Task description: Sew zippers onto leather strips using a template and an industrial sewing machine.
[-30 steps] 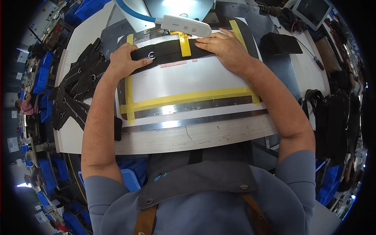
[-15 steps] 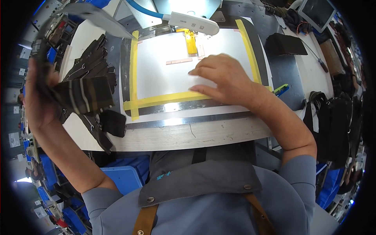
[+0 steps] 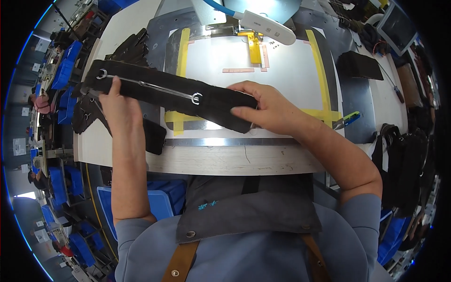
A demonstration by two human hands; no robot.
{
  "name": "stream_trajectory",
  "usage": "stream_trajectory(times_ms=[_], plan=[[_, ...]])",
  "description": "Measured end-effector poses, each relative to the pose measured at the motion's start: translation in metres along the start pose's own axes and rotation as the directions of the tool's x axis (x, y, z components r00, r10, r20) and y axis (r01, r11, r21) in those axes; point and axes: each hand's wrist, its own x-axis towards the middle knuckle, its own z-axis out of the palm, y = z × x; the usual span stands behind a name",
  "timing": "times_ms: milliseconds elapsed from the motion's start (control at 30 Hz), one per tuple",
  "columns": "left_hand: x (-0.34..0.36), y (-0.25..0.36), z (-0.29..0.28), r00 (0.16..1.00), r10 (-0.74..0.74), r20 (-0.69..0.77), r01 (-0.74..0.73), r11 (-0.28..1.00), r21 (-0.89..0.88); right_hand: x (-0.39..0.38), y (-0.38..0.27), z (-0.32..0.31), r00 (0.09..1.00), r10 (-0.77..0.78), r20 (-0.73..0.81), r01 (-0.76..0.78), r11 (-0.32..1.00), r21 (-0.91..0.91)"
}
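Observation:
A long black fabric strip with a silver zipper (image 3: 164, 90) and two ring-shaped pulls stretches between my hands, tilted down to the right. My left hand (image 3: 121, 104) grips it near its left end, thumb on top beside the zipper. At the right end my right hand (image 3: 265, 108) pinches the fabric between thumb and fingers. The strip hangs over the left front part of a white work plate (image 3: 211, 51) edged with yellow tape (image 3: 182, 66). A yellow guide piece (image 3: 254, 50) and thin pink strips (image 3: 238, 70) lie at the plate's far side.
More dark zippered pieces (image 3: 129, 49) are piled at the left. A white sewing-machine head (image 3: 268, 27) overhangs the plate's far edge. At the right lie a green-blue cutter (image 3: 346, 120), a black block (image 3: 359, 66) and a screwdriver (image 3: 397, 93). A blue bin (image 3: 159, 207) stands below the table's front.
My left hand has swung the zippered strip inward from the far left and turned its zipper side up. My right hand, earlier empty over the plate, now holds the strip's right end.

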Motion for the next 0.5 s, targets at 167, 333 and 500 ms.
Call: stream_trajectory(times_ms=[167,333,500], plan=[[-0.031,-0.025,0.018,0.920,0.391,-0.021,-0.334,0.813,0.477,0.000,0.009,-0.005,0.971,0.024,-0.238,-0.079,0.971,-0.224],[-0.088,-0.020,0.080,0.365,-0.213,0.906,-0.662,0.626,0.413,0.004,0.019,-0.008,0.969,-0.124,-0.215,0.125,0.992,-0.012],[-0.061,-0.058,0.100,0.421,-0.453,0.786,-0.489,0.617,0.617,-0.005,0.015,-0.039,0.953,0.054,-0.298,-0.055,0.998,0.007]])
